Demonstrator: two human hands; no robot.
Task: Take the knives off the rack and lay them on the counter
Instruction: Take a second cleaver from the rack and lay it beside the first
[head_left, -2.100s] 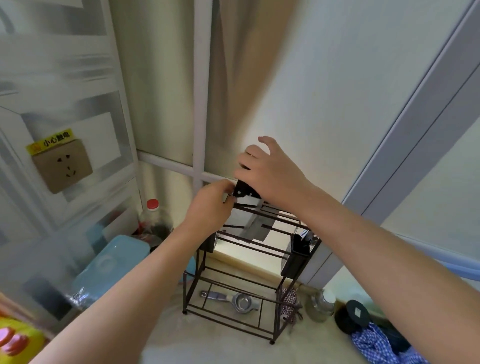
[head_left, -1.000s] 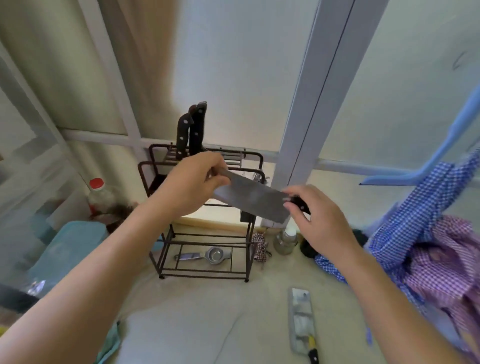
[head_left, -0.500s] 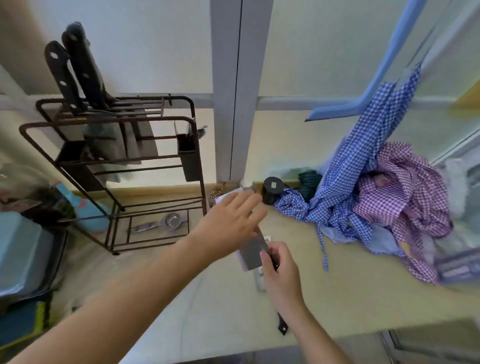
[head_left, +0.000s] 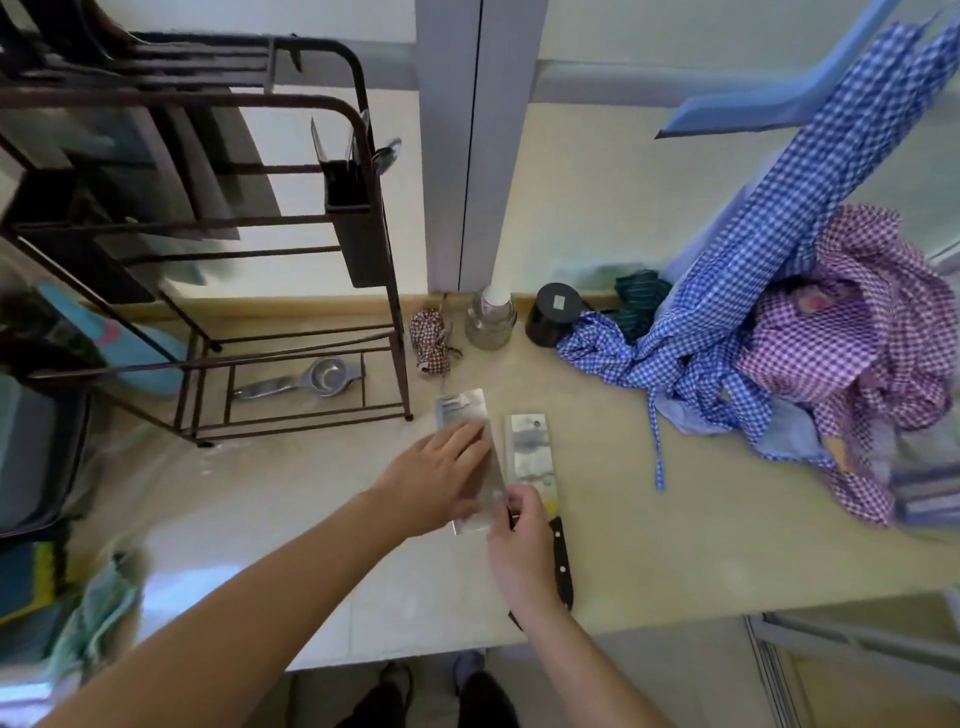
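Observation:
Two cleavers lie side by side on the beige counter (head_left: 701, 535). The right cleaver (head_left: 531, 452) rests alone, its black handle (head_left: 562, 561) pointing at me. The left cleaver (head_left: 460, 410) lies flat under my left hand (head_left: 436, 480), whose fingers are spread on the blade. My right hand (head_left: 522, 540) is closed around that cleaver's handle, which it hides. The dark metal knife rack (head_left: 363, 130) stands at the back left. More knives (head_left: 208, 171) hang in its top, blurred, with their handles cut off by the frame edge.
A metal squeezer (head_left: 311, 376) lies on the rack's bottom shelf. A glass jar (head_left: 491, 317) and a black jar (head_left: 553, 314) stand by the wall. Blue checked cloth (head_left: 727, 338) and purple checked cloth (head_left: 841, 338) pile up at the right. The counter's front edge (head_left: 675, 616) is close.
The cleaver was pulled off the rack with both hands, carried down to the right, and now lies flat on the counter beside the first cleaver. My view has tilted down.

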